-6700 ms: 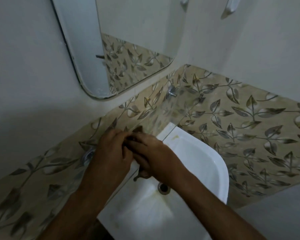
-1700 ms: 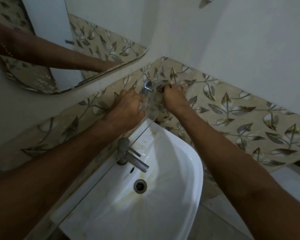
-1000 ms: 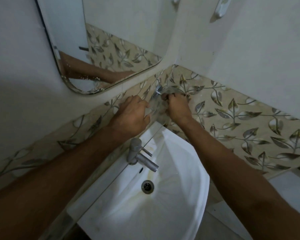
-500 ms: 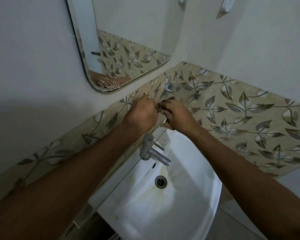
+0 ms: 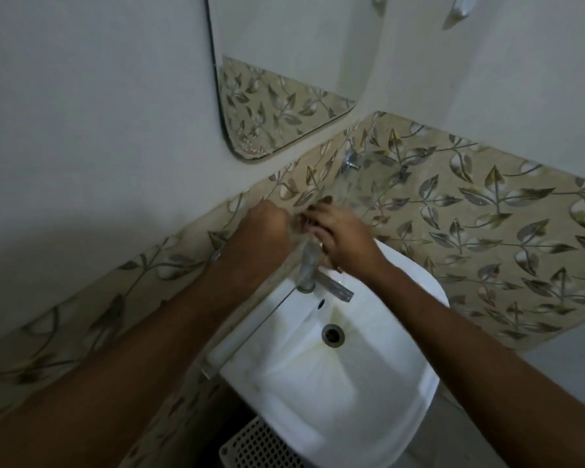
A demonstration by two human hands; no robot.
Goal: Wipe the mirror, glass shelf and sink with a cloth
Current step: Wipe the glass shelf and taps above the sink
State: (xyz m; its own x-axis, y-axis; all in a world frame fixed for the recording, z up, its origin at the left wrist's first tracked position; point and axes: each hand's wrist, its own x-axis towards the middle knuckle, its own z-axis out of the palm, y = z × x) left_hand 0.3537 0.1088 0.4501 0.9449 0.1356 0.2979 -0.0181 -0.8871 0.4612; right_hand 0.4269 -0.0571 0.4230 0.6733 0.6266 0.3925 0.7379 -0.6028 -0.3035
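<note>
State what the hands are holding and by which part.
It cannot be told: left hand and right hand meet over the glass shelf, and no cloth is visible.

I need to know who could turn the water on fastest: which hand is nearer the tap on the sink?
Right. The right hand sits just above and beside the tap; the left hand is farther, over toward the tiled wall.
</note>
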